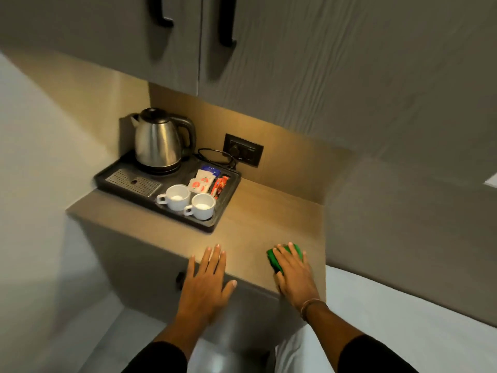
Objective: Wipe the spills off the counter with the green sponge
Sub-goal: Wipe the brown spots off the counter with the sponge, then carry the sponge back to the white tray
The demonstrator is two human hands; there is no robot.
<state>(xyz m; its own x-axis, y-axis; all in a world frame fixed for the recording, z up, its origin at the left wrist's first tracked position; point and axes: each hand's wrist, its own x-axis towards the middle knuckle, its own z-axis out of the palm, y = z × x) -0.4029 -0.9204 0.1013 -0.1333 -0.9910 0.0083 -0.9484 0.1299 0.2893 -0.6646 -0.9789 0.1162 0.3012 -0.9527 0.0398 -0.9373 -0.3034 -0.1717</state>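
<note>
The green sponge (pixel 277 258) lies on the wooden counter (pixel 258 211) near its front right corner. My right hand (pixel 294 273) rests flat on top of the sponge, fingers spread over it, and covers most of it. My left hand (pixel 205 284) hovers or rests at the counter's front edge to the left, fingers apart and holding nothing. I can make out no spill on the counter surface; the picture is slightly blurred.
A black tray (pixel 227 208) at the counter's back left carries a steel kettle (pixel 158 141), two white cups (pixel 176 196), sachets and a drip grate. A wall socket (pixel 243 149) with a cord sits behind. Cupboard doors hang overhead. A side wall bounds the counter on the right.
</note>
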